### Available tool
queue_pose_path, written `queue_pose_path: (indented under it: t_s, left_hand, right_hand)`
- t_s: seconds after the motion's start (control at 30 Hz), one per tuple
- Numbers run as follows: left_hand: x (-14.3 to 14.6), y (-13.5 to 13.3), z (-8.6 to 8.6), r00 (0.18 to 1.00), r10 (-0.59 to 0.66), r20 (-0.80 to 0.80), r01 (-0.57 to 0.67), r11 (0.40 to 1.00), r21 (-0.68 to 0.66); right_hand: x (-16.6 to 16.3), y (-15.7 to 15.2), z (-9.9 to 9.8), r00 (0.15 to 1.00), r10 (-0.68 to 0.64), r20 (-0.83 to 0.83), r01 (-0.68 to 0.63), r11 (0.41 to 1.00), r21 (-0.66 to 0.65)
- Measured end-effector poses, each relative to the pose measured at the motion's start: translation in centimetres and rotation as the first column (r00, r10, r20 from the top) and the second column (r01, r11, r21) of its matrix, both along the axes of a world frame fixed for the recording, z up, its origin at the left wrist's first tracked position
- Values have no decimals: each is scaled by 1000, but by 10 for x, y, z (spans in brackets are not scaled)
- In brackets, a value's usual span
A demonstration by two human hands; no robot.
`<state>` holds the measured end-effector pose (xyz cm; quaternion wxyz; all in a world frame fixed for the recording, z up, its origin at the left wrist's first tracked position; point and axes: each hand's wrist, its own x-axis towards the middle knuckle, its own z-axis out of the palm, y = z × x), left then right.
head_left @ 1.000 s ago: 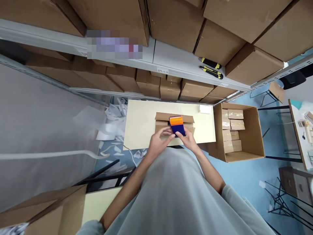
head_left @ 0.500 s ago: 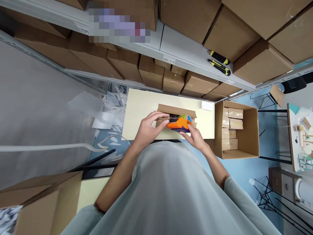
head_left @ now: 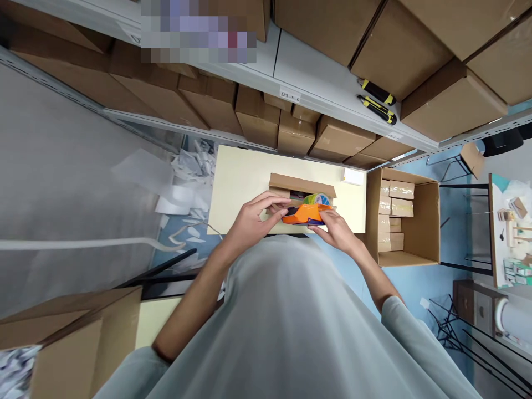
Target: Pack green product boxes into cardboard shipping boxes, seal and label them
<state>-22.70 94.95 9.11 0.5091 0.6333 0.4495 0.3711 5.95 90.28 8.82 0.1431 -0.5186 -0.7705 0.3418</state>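
Note:
My right hand [head_left: 338, 231] is closed around the right end of an orange and blue tape dispenser [head_left: 306, 214]. A tape roll [head_left: 318, 199] with a green and blue label shows at its far side. Just left of the dispenser, my left hand [head_left: 254, 219] has its thumb and fingers apart. Its thumb tip lies at the dispenser's dark left end; whether it touches is hard to tell. Beneath and behind both hands lies a small cardboard box [head_left: 302, 183] with its far flap raised. Something dark shows inside, mostly hidden by the dispenser.
The box rests on a cream tabletop [head_left: 241, 166], with a small white box [head_left: 352, 176] at its far right. Right of the table, a large carton [head_left: 424, 221] holds several small boxes. Shelving [head_left: 320, 102] with cartons and two utility knives [head_left: 377, 100] overhangs the far edge.
The tape dispenser has turned slightly and sits a little lower and flatter in my right hand. My left fingers have spread a bit near its left end. The whole view has shifted slightly.

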Motion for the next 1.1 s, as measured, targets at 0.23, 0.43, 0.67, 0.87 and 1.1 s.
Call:
queue_pose_path:
  t_s: [0.23, 0.43, 0.67, 0.87, 1.1]
  left_hand:
    - [-1, 2, -7, 1000, 24, 11, -24, 1000, 13]
    - [-4, 4, -11, 998, 53, 18, -53, 998, -31]
    - [-6, -1, -19, 999, 45, 26, -42, 990, -133]
    - [-10, -7, -41, 985, 75, 158, -8, 923, -386]
    - [-18, -9, -68, 963, 142, 227, -7, 861, -508]
  right_hand:
    - [-4, 4, 5, 999, 39, 36, -39, 999, 7]
    - [-8, 6, 11, 999, 29, 20, -29, 999, -20]
    - [-10, 8, 13, 995, 7, 95, 0, 998, -66]
    - [-23, 10, 3, 988, -94, 122, 121, 963, -240]
    - [-32, 25, 12, 983, -52, 176, 109, 935, -337]
